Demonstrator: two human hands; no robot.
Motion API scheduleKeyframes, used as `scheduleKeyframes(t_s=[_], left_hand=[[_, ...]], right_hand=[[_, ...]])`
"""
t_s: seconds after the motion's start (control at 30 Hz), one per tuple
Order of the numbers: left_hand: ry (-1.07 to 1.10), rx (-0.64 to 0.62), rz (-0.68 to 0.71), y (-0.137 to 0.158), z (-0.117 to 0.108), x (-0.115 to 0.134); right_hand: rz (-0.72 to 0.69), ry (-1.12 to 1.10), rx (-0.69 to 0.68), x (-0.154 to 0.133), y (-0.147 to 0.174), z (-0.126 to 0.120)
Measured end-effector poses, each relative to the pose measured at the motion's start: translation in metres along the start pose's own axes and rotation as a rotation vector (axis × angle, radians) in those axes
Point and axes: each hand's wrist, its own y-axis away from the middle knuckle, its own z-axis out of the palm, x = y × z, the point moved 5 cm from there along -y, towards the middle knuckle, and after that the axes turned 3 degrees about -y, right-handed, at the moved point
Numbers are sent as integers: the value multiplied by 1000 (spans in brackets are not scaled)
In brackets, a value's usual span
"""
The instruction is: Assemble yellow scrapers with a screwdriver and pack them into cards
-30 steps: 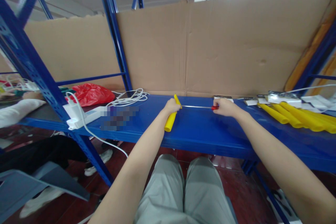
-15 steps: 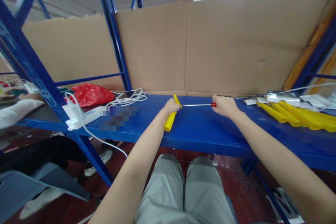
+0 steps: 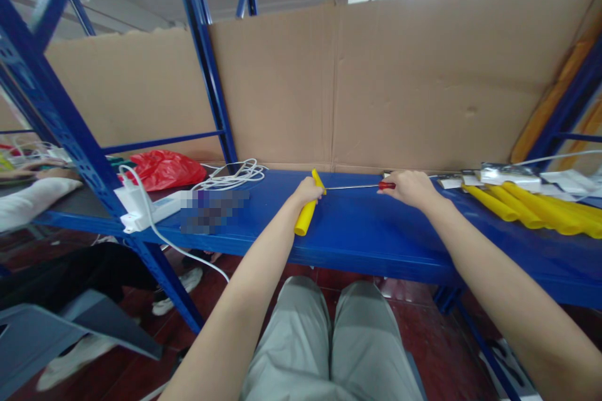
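Note:
My left hand [image 3: 308, 190] is closed around a yellow tube [image 3: 305, 219], which slants on the blue shelf with its wide end toward me. From the right, a screwdriver [image 3: 387, 185] with a red handle and long thin metal shaft lies level. Its tip meets the tube's right side by my left fingers; I cannot tell how far it goes in. My right hand [image 3: 414, 188] is closed on the end of the red handle, part of which shows at the fingertips.
Several yellow tubes [image 3: 531, 205] and small packets [image 3: 510, 174] lie at the right. On the left are a white power strip [image 3: 155, 208], coiled white cable [image 3: 239, 174] and red plastic bag [image 3: 167, 169]. Cardboard [image 3: 404, 88] backs the blue shelf [image 3: 357, 232]. Another person's sleeve [image 3: 40, 200] shows far left.
My right hand has shifted its grip on the screwdriver, and more of the red handle shows. My left hand and the tube stay in place.

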Motion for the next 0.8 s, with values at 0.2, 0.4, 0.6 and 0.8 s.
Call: scheduleKeyframes(t_s=[0.2, 0.4, 0.6, 0.8], left_hand=[[-25, 8, -7, 3, -2, 3], [-37, 5, 8, 3, -2, 2], [-30, 18, -1, 1, -2, 0], [-64, 30, -26, 4, -5, 2]], right_hand=[[-32, -48, -73, -1, -1, 3], [-17, -108, -44, -1, 1, 0], [-58, -128, -19, -1, 0, 2], [-48, -134, -126, -2, -1, 13]])
